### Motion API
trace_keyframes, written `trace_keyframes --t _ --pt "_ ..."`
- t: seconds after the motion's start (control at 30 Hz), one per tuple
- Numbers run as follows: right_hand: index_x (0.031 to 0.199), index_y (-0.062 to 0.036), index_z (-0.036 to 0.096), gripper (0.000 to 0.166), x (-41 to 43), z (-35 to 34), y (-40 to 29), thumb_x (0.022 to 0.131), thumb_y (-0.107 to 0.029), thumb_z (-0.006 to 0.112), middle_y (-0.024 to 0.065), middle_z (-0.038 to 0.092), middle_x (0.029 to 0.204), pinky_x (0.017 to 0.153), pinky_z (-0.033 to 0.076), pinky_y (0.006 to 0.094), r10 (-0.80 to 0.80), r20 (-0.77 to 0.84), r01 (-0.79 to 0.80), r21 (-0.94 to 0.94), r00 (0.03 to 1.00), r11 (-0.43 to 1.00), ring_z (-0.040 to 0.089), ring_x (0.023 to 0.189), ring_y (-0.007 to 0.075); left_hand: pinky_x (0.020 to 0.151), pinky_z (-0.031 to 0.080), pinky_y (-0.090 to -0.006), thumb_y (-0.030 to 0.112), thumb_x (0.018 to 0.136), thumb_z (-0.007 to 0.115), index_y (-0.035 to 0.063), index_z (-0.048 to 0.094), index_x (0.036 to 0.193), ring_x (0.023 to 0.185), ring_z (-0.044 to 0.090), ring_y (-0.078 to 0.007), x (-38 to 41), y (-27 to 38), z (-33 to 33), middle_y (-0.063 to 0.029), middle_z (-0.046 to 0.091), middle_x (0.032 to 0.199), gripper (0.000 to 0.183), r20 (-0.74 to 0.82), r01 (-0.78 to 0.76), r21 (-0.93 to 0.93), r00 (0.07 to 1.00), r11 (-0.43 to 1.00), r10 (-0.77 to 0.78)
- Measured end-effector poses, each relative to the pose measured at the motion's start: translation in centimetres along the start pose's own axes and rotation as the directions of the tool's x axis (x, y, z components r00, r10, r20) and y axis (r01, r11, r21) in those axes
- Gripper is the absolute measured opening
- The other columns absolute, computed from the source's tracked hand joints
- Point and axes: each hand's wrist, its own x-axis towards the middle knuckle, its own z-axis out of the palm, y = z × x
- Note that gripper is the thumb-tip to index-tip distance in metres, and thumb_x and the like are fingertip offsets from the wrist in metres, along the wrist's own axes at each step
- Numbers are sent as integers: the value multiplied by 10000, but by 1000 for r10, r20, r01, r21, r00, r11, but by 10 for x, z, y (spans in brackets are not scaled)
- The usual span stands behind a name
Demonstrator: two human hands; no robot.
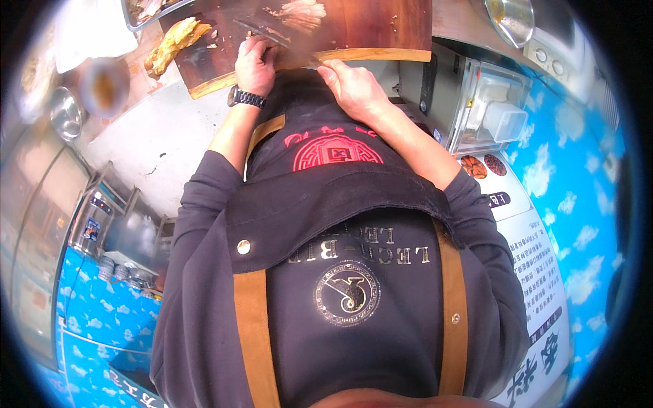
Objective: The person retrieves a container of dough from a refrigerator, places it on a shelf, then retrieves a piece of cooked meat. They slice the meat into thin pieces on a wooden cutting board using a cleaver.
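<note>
My right hand [354, 89] grips a knife at the near edge of a wooden cutting board [377, 25]. The knife's blade [268, 34] is partly blurred and slants across the board toward the upper left. Beside the blade, my left hand [255, 64], with a dark watch on its wrist, rests on the board with curled fingers; what lies under them is hidden. Sliced pale meat [302, 15] lies beyond the blade. A yellow-skinned piece of cooked meat [173, 46] sits at the board's left edge, with small scraps nearby.
A metal tray [131, 23] with meat stands at upper left. Below it are a blurred bowl with brown contents [104, 89] and a steel bowl [66, 113]. Another metal bowl [510, 20] stands at upper right, above clear plastic containers [502, 120]. My dark apron [326, 188] nearly meets the board.
</note>
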Motion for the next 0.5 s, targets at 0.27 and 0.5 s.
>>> trace_keyframes --t 0.27,0.5 --pt "1178 -1 622 355 -9 4 -11 1084 -329 525 284 716 913 767 565 553 49 31 -48 -9 998 999 693 876 494 895 528 -456 19 831 710 46 712 1011 1026 613 -403 6 1 -2 -148 679 1048 181 65 15 -14 998 1000 -14" --pt "1203 -27 622 361 10 16 -13 1083 -348 506 262 726 991 820 561 555 85 54 -87 29 995 996 684 952 491 915 525 -464 10 828 697 34 697 994 1046 610 -409 9 3 -5 -157 675 1055 168 91 14 4 996 1000 -14"
